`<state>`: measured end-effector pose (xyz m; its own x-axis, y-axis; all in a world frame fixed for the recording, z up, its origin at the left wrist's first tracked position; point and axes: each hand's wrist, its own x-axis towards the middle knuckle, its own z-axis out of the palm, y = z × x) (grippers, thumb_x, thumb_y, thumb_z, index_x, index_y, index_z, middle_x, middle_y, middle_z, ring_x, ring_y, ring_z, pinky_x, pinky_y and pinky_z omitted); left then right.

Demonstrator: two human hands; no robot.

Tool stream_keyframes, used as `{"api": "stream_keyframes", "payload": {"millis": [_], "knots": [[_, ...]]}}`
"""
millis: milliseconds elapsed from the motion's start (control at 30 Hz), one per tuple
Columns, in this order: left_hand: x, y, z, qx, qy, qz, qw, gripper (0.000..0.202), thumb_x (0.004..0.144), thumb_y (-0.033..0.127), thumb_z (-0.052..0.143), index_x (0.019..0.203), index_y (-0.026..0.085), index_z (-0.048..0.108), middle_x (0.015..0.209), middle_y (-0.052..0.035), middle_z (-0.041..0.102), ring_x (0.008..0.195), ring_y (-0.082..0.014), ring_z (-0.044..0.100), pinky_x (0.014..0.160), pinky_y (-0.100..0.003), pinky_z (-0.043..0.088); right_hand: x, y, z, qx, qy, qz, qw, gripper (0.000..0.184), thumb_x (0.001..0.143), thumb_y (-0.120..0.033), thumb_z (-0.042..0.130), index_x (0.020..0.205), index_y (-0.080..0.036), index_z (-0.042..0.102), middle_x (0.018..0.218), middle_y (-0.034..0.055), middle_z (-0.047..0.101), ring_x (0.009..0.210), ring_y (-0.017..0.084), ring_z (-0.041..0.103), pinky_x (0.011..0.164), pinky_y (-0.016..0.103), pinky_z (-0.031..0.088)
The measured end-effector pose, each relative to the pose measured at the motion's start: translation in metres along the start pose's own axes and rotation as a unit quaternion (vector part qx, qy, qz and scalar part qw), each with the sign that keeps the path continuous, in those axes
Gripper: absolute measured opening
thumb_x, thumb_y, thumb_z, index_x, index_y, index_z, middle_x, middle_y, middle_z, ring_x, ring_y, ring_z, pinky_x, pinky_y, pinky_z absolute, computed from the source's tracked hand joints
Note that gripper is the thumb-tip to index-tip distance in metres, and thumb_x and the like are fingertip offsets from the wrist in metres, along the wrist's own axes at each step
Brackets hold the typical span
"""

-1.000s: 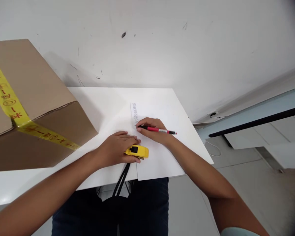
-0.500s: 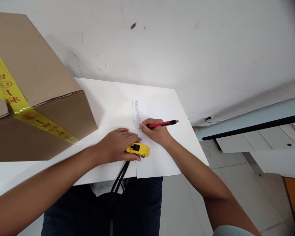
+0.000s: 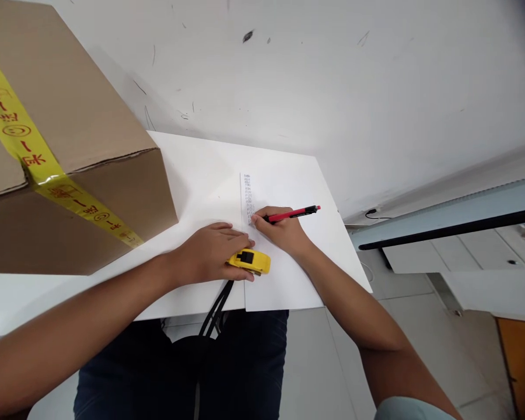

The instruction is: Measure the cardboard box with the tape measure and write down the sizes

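Observation:
My right hand grips a red and black pen, its tip on a white sheet of paper at the foot of a narrow column of small writing. My left hand lies beside it, fingers curled over a yellow tape measure that rests on the paper's left edge. A black strap hangs from the tape measure over the table's near edge. Both hands are close together, almost touching.
A large cardboard box sealed with yellow printed tape fills the left of the white table. A scuffed white wall stands behind. To the right, tiled floor, a cable and a pale blue ledge.
My right hand has tilted the pen so that its cap end points up and right, and has kept writing at the column's foot. The view has shifted slightly; the left hand stays on the tape measure.

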<state>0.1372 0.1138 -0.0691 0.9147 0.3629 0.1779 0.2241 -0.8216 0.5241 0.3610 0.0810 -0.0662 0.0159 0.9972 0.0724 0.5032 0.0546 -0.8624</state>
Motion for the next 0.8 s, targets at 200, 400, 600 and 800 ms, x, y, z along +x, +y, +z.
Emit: {"api": "stream_keyframes", "payload": {"millis": [200,400,600,800], "knots": [[0.0002,0.0,-0.0001,0.006,-0.001,-0.005,1.0,0.055,0.087,0.064,0.065,0.126,0.024,0.061,0.127,0.0001,0.073,0.121,-0.0212,0.066,0.12,-0.039,0.032,-0.0008,-0.001,0.0016,0.003,0.024,-0.008,1.0,0.02,0.087,-0.031,0.064,0.07,-0.02,0.067,0.07,0.0025,0.067,0.065,0.016,0.056,0.058,0.03,0.045],[0.0003,0.0008,-0.0003,0.003,0.003,-0.002,1.0,0.054,0.087,0.063,0.066,0.126,0.025,0.062,0.125,-0.0003,0.073,0.122,-0.0219,0.065,0.12,-0.039,0.033,-0.0013,-0.0033,0.001,-0.013,-0.001,-0.016,1.0,0.022,0.087,-0.031,0.063,0.068,-0.02,0.064,0.067,0.0018,0.063,0.062,0.015,0.052,0.055,0.03,0.041],[0.0002,-0.0003,0.0001,0.004,0.005,0.004,1.0,0.056,0.087,0.063,0.065,0.126,0.022,0.062,0.127,-0.0011,0.073,0.122,-0.0219,0.065,0.119,-0.038,0.033,-0.0018,-0.0045,-0.0001,-0.013,0.004,-0.016,1.0,0.023,0.089,-0.031,0.062,0.069,-0.02,0.064,0.067,0.0019,0.063,0.063,0.015,0.052,0.056,0.03,0.042],[-0.0002,0.0007,-0.0003,0.003,0.002,-0.003,1.0,0.055,0.086,0.064,0.066,0.124,0.025,0.062,0.124,-0.0003,0.074,0.118,-0.0212,0.067,0.118,-0.039,0.034,-0.0042,-0.0047,0.0,-0.018,0.024,-0.027,0.999,0.024,0.088,-0.033,0.062,0.068,-0.02,0.063,0.068,0.0021,0.064,0.063,0.016,0.054,0.057,0.03,0.043]]}}
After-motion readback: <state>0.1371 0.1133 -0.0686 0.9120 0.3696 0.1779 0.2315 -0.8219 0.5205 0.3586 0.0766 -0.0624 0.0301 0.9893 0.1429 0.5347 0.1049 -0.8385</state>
